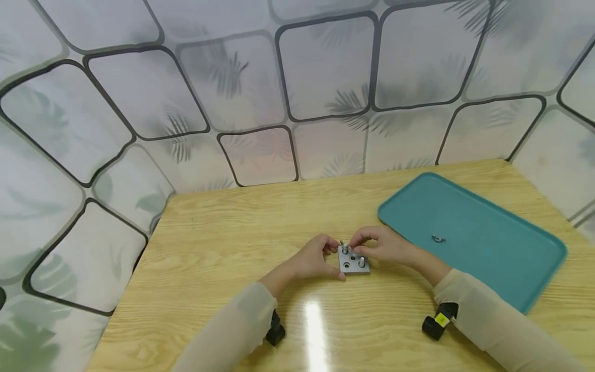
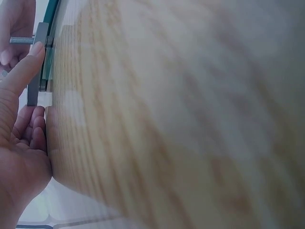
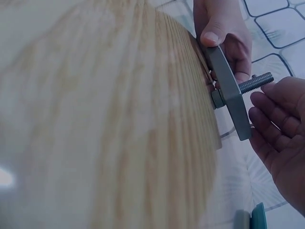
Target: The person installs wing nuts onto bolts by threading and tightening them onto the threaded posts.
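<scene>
A small grey metal plate (image 1: pixel 351 269) with round holes is near the table's middle, two threaded bolts (image 3: pixel 257 82) standing up through it. My left hand (image 1: pixel 312 258) grips its left side, thumb at the near corner and fingers at the far one. In the right wrist view, a hex bolt head (image 3: pixel 217 98) shows beneath the plate. My right hand (image 1: pixel 383 245) curls in from the right, thumb and index finger at the far-left bolt (image 1: pixel 345 249). A small metal piece like a wing nut sits around that bolt, partly hidden by the fingertips.
A teal tray (image 1: pixel 483 248) lies to the right, beside my right forearm. On it is a loose wing nut (image 1: pixel 438 238). The wooden table (image 1: pixel 223 243) meets a patterned curtain-like backdrop (image 1: pixel 325 150) at its far edge.
</scene>
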`<move>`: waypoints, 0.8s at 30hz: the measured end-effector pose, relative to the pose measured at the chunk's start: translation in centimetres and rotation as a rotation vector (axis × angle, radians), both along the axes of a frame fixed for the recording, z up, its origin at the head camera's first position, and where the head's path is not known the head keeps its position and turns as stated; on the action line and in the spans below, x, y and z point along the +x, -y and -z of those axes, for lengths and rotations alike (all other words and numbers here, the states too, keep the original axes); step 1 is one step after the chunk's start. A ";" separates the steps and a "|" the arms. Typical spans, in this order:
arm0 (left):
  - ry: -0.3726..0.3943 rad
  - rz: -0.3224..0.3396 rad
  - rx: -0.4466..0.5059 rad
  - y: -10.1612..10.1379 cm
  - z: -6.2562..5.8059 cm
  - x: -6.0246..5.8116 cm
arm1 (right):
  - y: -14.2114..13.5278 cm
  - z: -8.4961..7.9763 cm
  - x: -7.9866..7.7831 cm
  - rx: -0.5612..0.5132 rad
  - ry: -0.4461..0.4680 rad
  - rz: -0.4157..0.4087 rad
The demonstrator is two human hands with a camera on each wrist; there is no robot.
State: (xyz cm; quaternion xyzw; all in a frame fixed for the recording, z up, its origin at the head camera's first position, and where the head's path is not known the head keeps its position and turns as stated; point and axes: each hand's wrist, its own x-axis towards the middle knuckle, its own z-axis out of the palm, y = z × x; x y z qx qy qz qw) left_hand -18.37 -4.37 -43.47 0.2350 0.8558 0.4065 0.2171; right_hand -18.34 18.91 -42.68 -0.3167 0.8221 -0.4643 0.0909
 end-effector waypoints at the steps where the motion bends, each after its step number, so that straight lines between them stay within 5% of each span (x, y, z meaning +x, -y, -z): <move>1: 0.000 0.001 0.002 0.0 -0.1 0.0 | 0.0 0.0 0.0 0.003 -0.015 0.002; 10: 0.023 0.000 0.013 0.3 0.0 0.0 | 0.5 -0.3 0.0 0.064 -0.018 0.102; 24: 0.025 0.006 0.011 0.1 -0.2 0.1 | 1.1 -0.2 -0.3 0.081 0.030 0.083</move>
